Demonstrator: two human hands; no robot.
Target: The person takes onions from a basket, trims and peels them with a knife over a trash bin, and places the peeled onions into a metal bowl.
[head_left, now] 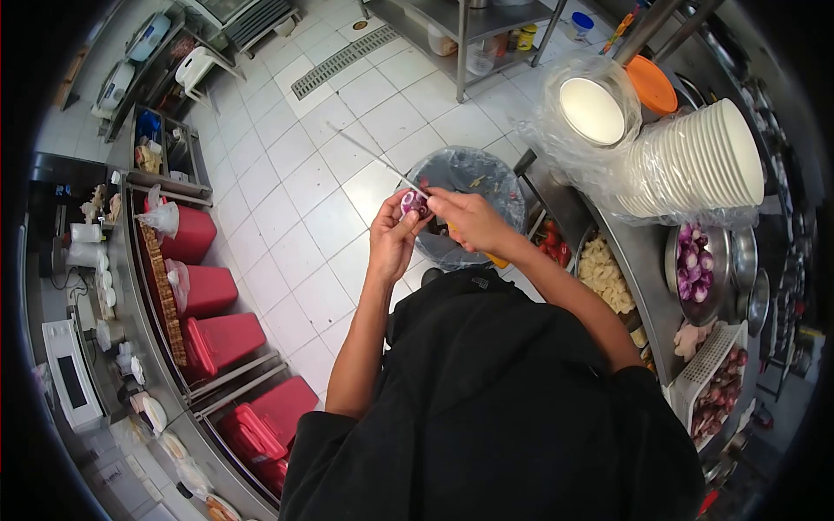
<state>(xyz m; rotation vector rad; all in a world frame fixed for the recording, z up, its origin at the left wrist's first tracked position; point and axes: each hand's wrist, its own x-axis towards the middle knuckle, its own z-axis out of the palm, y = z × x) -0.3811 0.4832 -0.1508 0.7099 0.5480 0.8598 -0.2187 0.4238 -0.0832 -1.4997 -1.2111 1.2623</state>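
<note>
Just above a lined waste bin, a small red onion sits in the fingers of my left hand, which is closed around it. My right hand grips a knife; its long thin blade points up and left past the onion, and the handle is hidden in my fist. Both hands are close together at the onion. Below them the bin has a clear plastic liner with scraps inside. Peeled purple onions fill a metal bowl on the counter to the right.
A white basket holds unpeeled red onions. Wrapped white tubs lie on the right counter. Pale peeled pieces and red peppers sit lower down. Red bins line the left side; a metal shelf stands ahead.
</note>
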